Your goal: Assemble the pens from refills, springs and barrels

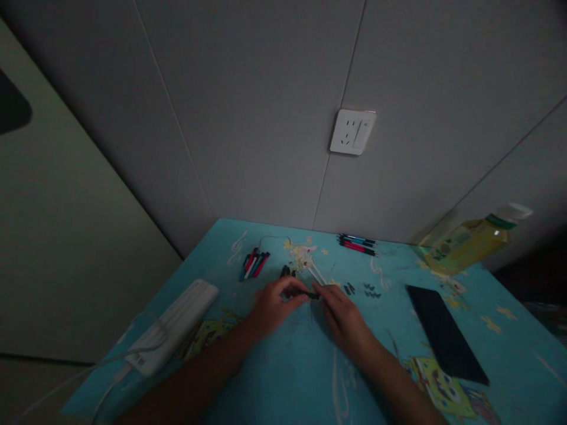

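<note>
My left hand (pixel 275 302) is closed in a pinch on a short, dark, slender piece (pixel 312 295) that looks like part of a pen. At the piece's other end, the fingertips of my right hand (pixel 340 310) are pressed together on it. Just behind my left hand lie several dark pen parts (pixel 287 271), partly hidden by it. White sticks or tubes (pixel 316 274) lie beyond my right fingertips. To its right are small black pieces (pixel 349 289) and little grey clips (pixel 371 290).
Coloured pens (pixel 254 264) lie back left, and more pens (pixel 357 244) near the wall. A white power strip (pixel 175 324) with cables is at the left. A dark flat slab (pixel 445 333) and a yellow bottle (pixel 472 242) are at the right on the blue tablecloth (pixel 292 378).
</note>
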`<state>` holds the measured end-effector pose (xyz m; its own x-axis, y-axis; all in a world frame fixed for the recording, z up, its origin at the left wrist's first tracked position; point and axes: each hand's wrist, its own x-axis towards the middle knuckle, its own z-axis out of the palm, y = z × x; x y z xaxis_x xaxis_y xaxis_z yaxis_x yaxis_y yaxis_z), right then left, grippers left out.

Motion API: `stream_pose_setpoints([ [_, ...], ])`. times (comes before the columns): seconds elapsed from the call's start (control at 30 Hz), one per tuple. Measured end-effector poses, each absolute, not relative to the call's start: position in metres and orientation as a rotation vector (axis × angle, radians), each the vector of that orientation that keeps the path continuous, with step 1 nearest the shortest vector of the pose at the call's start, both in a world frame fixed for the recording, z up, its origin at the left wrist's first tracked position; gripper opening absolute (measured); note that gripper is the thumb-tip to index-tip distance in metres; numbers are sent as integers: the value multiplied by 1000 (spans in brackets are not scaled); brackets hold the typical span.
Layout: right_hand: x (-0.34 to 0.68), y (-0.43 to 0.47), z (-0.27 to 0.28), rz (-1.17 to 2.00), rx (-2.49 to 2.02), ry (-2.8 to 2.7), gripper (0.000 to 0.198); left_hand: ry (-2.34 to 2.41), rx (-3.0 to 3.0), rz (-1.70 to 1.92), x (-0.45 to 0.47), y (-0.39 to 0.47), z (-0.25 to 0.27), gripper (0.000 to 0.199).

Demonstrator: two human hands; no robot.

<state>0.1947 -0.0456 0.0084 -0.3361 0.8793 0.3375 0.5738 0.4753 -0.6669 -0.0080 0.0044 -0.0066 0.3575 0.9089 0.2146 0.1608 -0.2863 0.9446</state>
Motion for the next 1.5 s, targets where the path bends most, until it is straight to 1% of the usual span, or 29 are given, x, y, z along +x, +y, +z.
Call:
stream_pose_setpoints([
  [0.13, 192, -46, 9, 629, -1285, -1906, 27, 896, 1456, 1033, -9, 5, -9, 17],
  [0.2, 192, -46, 7, 682, -1346, -1881, 23, 862, 1366, 1034, -9, 5, -9, 19],
  [0.27, 190, -48, 5, 756, -1369, -1855, 24, 838, 1318, 1027, -7, 4, -8, 18],
  [0.4, 182, -53, 2, 905, -1310, -1727, 41, 826, 1267, 1001, -3, 0, -6, 16],
  [0.53, 175, -58, 4, 1040, -1219, -1583, 49, 871, 1239, 1034, -2, -1, -4, 17],
  [0.63, 174, -57, 6, 1160, -1153, -1480, 49, 876, 1199, 1083, -4, 2, -8, 17],
  [0.83, 170, -54, 3, 1276, -1120, -1348, 36, 760, 1090, 1137, -3, 2, -14, 17],
  [1.0, 159, -57, -1, 1344, -1043, -1262, 44, 597, 1022, 1050, -2, -3, -3, 18],
  [1.17, 156, -57, -6, 1333, -1060, -1159, 53, 668, 1192, 951, -2, -5, 1, 26],
  [1.4, 156, -53, -12, 1344, -1036, -1166, 49, 714, 1312, 971, -2, -8, 1, 25],
  [1.5, 156, -52, -10, 1340, -1043, -1209, 38, 711, 1252, 1040, -2, -5, 0, 24],
])
